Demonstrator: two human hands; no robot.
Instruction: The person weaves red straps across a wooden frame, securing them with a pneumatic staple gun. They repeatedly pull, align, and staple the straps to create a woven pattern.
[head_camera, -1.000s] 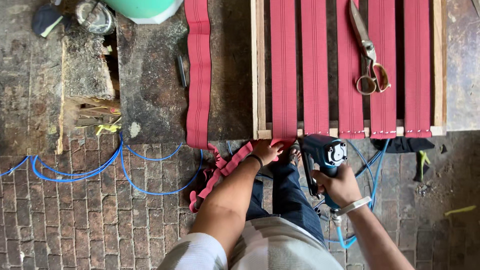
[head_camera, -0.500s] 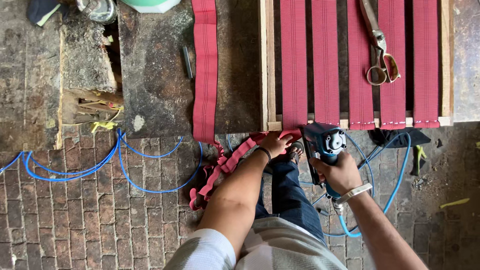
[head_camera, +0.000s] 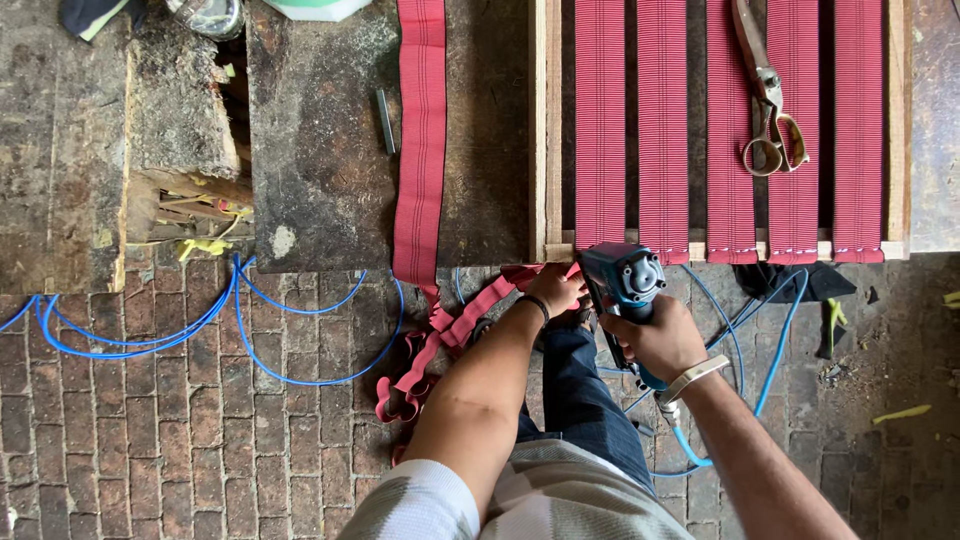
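Stapling step, by look: left hand (head_camera: 556, 288) fingers pinch red webbing end (head_camera: 520, 278) at wooden frame (head_camera: 545, 130) corner; right hand (head_camera: 662, 340) grips blue staple gun (head_camera: 622, 280). Next needs taut strap, gun nose square on rail.

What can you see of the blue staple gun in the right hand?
The blue pneumatic staple gun looks like teal-blue metal or plastic, with a round rear cap ringed by small screws facing the camera. The right hand wraps its grip; a blue air hose leaves the bottom of the handle. Its nose is hidden but points at the near rail of the wooden frame, by the leftmost red webbing strap, whose loose end the left hand holds just beside it.
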